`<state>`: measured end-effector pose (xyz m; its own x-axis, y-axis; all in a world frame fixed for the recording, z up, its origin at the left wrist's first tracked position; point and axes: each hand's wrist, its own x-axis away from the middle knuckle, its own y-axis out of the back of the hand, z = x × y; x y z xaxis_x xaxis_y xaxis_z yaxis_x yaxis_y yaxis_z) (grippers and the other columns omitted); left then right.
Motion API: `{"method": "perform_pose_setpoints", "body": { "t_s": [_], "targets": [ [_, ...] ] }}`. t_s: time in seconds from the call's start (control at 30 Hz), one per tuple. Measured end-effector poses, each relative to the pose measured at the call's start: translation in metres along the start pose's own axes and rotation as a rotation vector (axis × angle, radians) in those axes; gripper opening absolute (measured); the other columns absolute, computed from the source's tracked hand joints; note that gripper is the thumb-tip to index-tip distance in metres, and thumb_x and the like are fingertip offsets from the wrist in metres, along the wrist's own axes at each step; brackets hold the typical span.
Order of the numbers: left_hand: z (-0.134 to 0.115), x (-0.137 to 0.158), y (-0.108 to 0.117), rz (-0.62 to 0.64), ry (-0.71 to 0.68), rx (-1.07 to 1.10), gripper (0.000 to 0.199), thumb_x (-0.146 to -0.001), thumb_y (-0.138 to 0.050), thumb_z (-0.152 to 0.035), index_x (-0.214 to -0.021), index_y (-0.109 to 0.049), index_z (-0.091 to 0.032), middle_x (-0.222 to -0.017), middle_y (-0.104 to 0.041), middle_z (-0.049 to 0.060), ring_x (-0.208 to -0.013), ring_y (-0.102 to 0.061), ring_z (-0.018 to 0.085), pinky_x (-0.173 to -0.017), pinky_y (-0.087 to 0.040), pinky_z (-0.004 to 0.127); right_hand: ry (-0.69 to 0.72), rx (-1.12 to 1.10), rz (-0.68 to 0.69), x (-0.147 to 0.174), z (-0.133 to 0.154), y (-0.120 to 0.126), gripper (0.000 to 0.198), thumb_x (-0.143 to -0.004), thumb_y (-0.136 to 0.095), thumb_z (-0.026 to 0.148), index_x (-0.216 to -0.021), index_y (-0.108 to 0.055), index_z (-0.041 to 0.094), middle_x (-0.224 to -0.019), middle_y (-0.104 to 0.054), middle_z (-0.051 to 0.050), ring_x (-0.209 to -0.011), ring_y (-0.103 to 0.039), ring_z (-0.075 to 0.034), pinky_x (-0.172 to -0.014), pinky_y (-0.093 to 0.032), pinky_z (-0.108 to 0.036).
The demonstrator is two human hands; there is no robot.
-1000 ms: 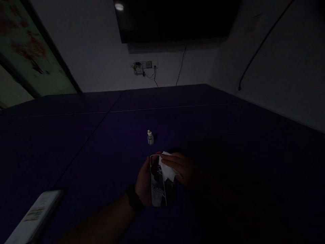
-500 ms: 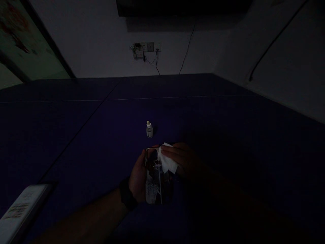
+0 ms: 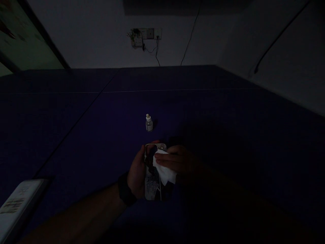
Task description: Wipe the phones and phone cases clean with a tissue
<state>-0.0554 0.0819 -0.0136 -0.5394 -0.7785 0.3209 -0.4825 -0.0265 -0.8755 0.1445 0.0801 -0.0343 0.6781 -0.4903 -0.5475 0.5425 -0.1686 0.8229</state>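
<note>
My left hand (image 3: 137,174) is wrapped round the left edge of a phone case (image 3: 151,189) with a dark picture on its back; a camera cut-out shows at its top left. Whether a phone is inside I cannot tell. My right hand (image 3: 179,160) presses a folded white tissue (image 3: 166,173) onto the upper right part of the case, fingers flat over it. The tissue hides the middle of the picture. Just beyond the case stands a small clear bottle (image 3: 149,126) with a white cap and a label, upright and touched by neither hand.
The dim dark-blue surface (image 3: 114,125) stretches to the wall. A white box (image 3: 21,203) with printing lies at the lower left. Wall sockets (image 3: 146,35) with plugs and a hanging cable (image 3: 190,37) are at the back.
My right hand has moved the tissue left and down across the case, covering more of its picture. The left hand keeps its hold. The view has tilted slightly downward.
</note>
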Motion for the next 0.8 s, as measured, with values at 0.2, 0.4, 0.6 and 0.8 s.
{"method": "perform_pose_setpoints", "body": {
  "t_s": [0.2, 0.4, 0.6, 0.8],
  "targets": [
    [-0.0004, 0.0016, -0.0007, 0.02, 0.062, -0.078, 0.039, -0.095, -0.057, -0.051, -0.118, -0.066, -0.021, -0.099, -0.07, 0.005, -0.084, -0.069, 0.02, -0.084, -0.054, 0.038, -0.193, 0.053, -0.106, 0.0015, 0.0, -0.0029, 0.05, -0.101, -0.041, 0.031, -0.148, -0.049, 0.017, -0.145, -0.06, -0.011, -0.12, -0.054, -0.028, -0.101, -0.045, -0.046],
    [-0.0003, 0.0011, -0.001, -0.008, -0.001, -0.061, 0.031, -0.095, -0.058, -0.046, -0.109, -0.068, -0.02, -0.093, -0.07, 0.004, -0.083, -0.068, 0.019, -0.086, -0.053, 0.037, -0.067, -0.035, -0.101, 0.004, 0.0014, -0.0034, 0.045, -0.102, -0.041, 0.042, -0.138, -0.059, 0.021, -0.134, -0.069, -0.009, -0.114, -0.058, -0.025, -0.097, -0.047, -0.043],
    [-0.0005, 0.0021, -0.0009, -0.018, 0.017, -0.08, 0.034, -0.095, -0.058, -0.048, -0.113, -0.068, -0.02, -0.1, -0.07, 0.005, -0.092, -0.068, 0.021, -0.091, -0.052, 0.039, -0.135, 0.001, -0.12, -0.0011, 0.0019, -0.0013, 0.05, -0.102, -0.037, 0.038, -0.145, -0.052, 0.017, -0.144, -0.062, -0.011, -0.117, -0.056, -0.027, -0.098, -0.047, -0.047],
    [-0.0007, 0.0021, -0.0012, -0.014, 0.04, -0.086, 0.036, -0.095, -0.056, -0.051, -0.115, -0.066, -0.022, -0.103, -0.071, 0.006, -0.092, -0.068, 0.023, -0.087, -0.054, 0.042, -0.162, 0.004, -0.132, 0.003, 0.0006, -0.0007, 0.048, -0.098, -0.046, 0.031, -0.145, -0.052, 0.02, -0.142, -0.063, -0.01, -0.119, -0.056, -0.028, -0.098, -0.048, -0.047]
  ]
}}
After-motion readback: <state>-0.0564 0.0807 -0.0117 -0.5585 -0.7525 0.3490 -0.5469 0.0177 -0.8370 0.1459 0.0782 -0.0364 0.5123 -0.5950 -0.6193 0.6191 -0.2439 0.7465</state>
